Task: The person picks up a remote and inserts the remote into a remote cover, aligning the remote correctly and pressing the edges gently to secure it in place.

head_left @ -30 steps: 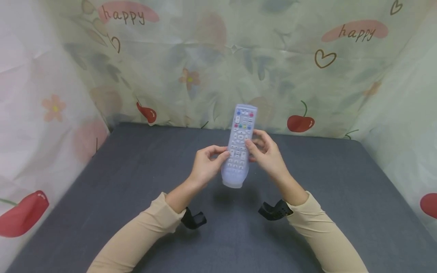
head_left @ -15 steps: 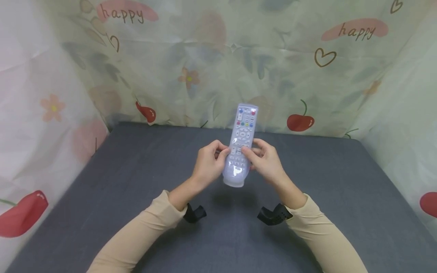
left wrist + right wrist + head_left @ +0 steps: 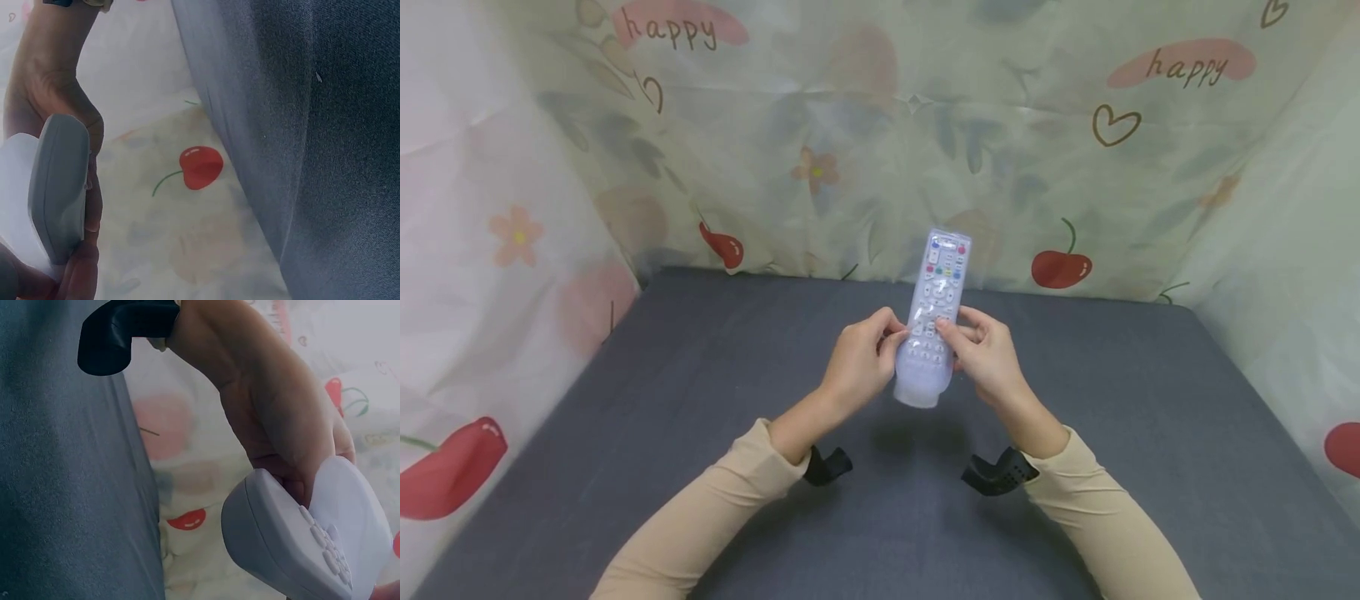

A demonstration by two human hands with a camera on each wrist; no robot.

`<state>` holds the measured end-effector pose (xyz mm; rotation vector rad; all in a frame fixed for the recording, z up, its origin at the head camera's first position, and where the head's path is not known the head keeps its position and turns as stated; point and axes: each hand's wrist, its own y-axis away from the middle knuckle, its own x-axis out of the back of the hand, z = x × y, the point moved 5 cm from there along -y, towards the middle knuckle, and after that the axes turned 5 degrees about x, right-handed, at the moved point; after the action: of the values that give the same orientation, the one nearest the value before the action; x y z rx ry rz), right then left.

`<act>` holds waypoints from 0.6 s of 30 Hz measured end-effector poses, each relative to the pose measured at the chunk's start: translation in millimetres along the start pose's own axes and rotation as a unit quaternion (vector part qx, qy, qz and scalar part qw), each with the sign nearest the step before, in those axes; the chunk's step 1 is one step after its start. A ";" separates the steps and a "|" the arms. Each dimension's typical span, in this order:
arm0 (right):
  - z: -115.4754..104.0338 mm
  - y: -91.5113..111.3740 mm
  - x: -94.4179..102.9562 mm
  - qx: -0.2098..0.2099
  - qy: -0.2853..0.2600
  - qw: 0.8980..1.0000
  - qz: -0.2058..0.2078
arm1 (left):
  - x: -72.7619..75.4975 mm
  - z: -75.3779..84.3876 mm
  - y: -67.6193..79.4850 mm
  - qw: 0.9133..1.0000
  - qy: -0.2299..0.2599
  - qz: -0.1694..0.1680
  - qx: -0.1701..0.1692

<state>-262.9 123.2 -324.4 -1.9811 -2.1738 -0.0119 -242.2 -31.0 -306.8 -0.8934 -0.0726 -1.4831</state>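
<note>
A remote control (image 3: 942, 275) with white and coloured buttons is held up over the table, its far end raised. A translucent soft cover (image 3: 919, 393) wraps it and extends past its near end. In the right wrist view, the cover's flap (image 3: 353, 519) stands away from the button face at the remote's grey end (image 3: 262, 531). My left hand (image 3: 859, 358) pinches the left edge between thumb and fingers. My right hand (image 3: 994, 358) grips the right edge, thumb on the buttons and fingers behind. The left wrist view shows the bare grey end (image 3: 59, 187) beside the white cover (image 3: 15, 200).
A dark grey cloth-covered table (image 3: 700, 375) lies below both hands. Printed curtains (image 3: 760, 133) enclose its back and sides. A black wrist mount (image 3: 1000, 472) projects inward from the right wrist, another mount (image 3: 827, 467) from the left.
The remote has shifted slightly right. My right hand has moved a little down along its edge, and my left fingers have drawn in closer on the left edge.
</note>
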 end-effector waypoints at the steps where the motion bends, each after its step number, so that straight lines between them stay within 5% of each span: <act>1: 0.6 -0.1 -0.1 -0.001 0.000 1.000 0.002 | 0.0 -0.1 0.6 1.000 -0.003 -0.001 0.000; 12: 5.7 -0.5 -1.8 -0.010 -0.009 1.000 0.011 | 0.8 0.2 5.6 1.000 -0.017 -0.006 -0.005; 18: 1.9 1.2 1.2 0.019 -0.012 1.000 -0.022 | -2.4 -4.7 3.6 0.998 0.034 -0.032 0.031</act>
<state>-262.0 124.7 -326.2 -1.9224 -2.2158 0.0455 -241.7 -32.3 -313.1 -0.7961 -0.0981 -1.5616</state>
